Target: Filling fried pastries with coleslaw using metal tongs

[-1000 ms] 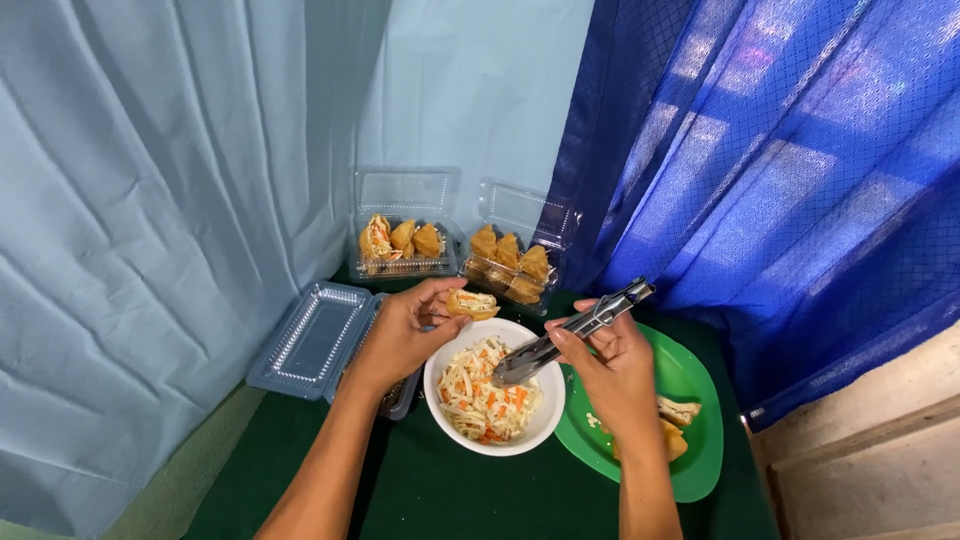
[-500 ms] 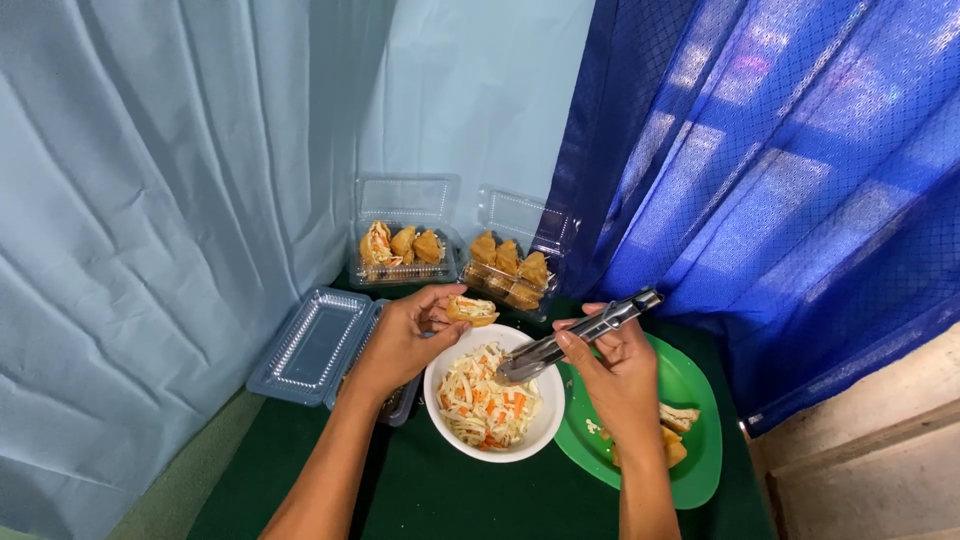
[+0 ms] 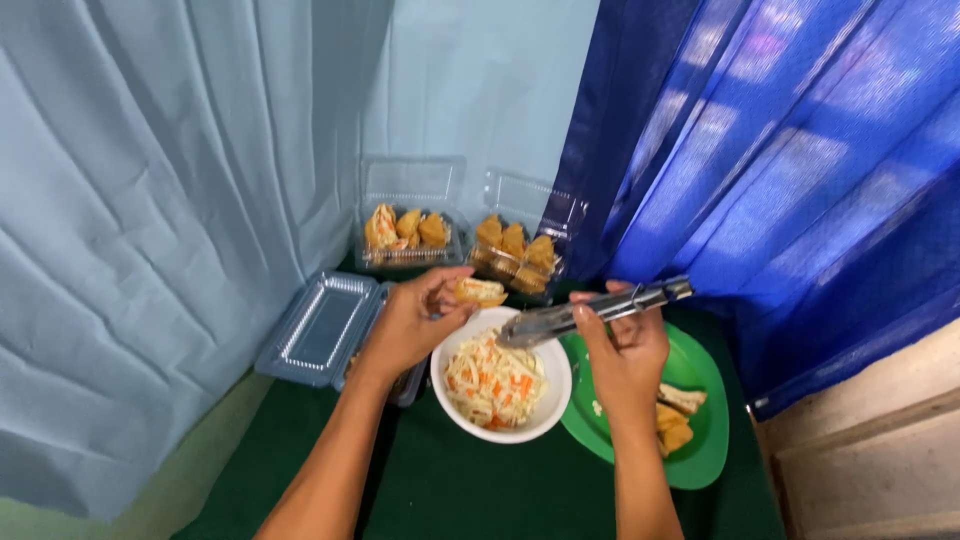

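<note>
My left hand (image 3: 412,325) holds a small golden pastry (image 3: 481,292) just above the far rim of a white bowl (image 3: 555,398) filled with shredded cabbage and carrot salad (image 3: 492,381). My right hand (image 3: 625,350) grips metal tongs (image 3: 590,310), whose tips point left over the bowl, close to the pastry. Beneath my right hand lies a green plate (image 3: 705,445) with pieces of pastry (image 3: 676,418) on it.
Two open clear plastic boxes (image 3: 405,240) (image 3: 517,252) of fried pastries stand at the back against the curtains. Another clear box (image 3: 325,325) with its lid open lies at the left. A dark green cloth (image 3: 470,490) covers the table. Light blue and dark blue curtains hang close around.
My left hand has carried the pastry slightly right and lower, toward the tong tips. The tongs have shifted a little to the right over the bowl.
</note>
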